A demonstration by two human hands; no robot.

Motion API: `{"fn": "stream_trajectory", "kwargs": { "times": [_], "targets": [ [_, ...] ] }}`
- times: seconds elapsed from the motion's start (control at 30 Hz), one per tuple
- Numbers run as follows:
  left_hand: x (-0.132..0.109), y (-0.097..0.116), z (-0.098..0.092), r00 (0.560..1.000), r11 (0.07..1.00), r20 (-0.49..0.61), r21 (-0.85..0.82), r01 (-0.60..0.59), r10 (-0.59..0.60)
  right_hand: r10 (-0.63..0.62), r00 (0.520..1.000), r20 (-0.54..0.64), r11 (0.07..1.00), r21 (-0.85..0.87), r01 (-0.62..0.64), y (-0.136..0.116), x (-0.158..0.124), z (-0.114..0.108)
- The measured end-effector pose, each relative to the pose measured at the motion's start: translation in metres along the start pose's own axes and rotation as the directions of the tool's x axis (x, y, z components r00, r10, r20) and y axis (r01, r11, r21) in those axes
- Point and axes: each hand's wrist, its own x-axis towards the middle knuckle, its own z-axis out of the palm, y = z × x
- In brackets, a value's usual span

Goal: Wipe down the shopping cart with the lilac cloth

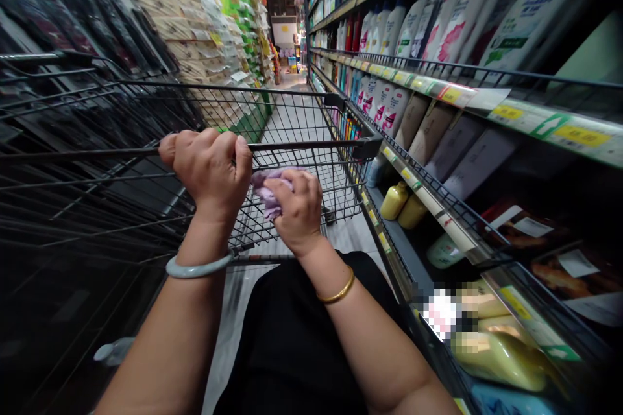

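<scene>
the handle bar [302, 144] of the shopping cart [335, 101] runs crosswise in front of the person, its long axis from left to right, and the left hand [207, 165] is on it – fingers wrapped round the bar, knuckles up. the right hand [299, 204] is the lower of the two, just to the right of the left one and below the line of the bar, its fingers closed on a crumpled purple cloth [265, 194]; the cloth lies at that hand's left side, between the two hands, and whether it touches the bar i cannot tell. so the left hand is the nearer one to the bar, while the cloth belongs to the right. beyond the bar the wire basket reaches forward along the aisle floor [287, 117]. the bar's right end, with its black bracket [367, 148], comes close to the front edge of the shelf rack [535, 123], which seems the tightest side – shampoo bottles [530, 19] line its upper level, and yellow pump bottles [393, 201] stand low, near the front edge. to the left, stacked packs [160, 19] wall in the other side; straight ahead the aisle looks free.
</scene>
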Motion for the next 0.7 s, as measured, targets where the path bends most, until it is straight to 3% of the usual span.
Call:
{"fn": "stream_trajectory", "kwargs": {
  "times": [0.1,0.27,0.33,0.53,0.6,0.7],
  "targets": [
    [0.0,-0.001,0.0,1.0,1.0,-0.007,0.016,-0.016,0.017,-0.014,0.999,0.046,1.0,0.012,0.014,-0.002,-0.001,0.0],
    [-0.001,-0.002,0.001,0.998,0.997,-0.034,0.059,-0.052,0.054,0.093,0.977,-0.194,0.995,0.04,-0.087,0.008,0.015,-0.026],
    [-0.001,-0.002,0.002,0.998,0.996,-0.037,0.076,-0.057,0.06,0.117,0.964,-0.239,0.993,0.044,-0.109,0.014,0.017,-0.028],
    [0.0,-0.004,0.002,0.998,0.996,-0.035,0.075,-0.048,0.051,0.088,0.992,-0.096,0.995,0.046,-0.084,0.017,0.007,-0.011],
    [0.001,-0.007,0.004,0.998,0.997,-0.035,0.068,-0.043,0.045,0.064,0.991,-0.119,0.997,0.056,-0.058,0.018,0.009,-0.013],
    [0.001,-0.01,0.006,0.999,0.999,-0.035,0.037,-0.035,0.036,0.097,0.963,-0.252,0.995,0.043,-0.089,0.026,0.015,-0.022]
  ]
}}
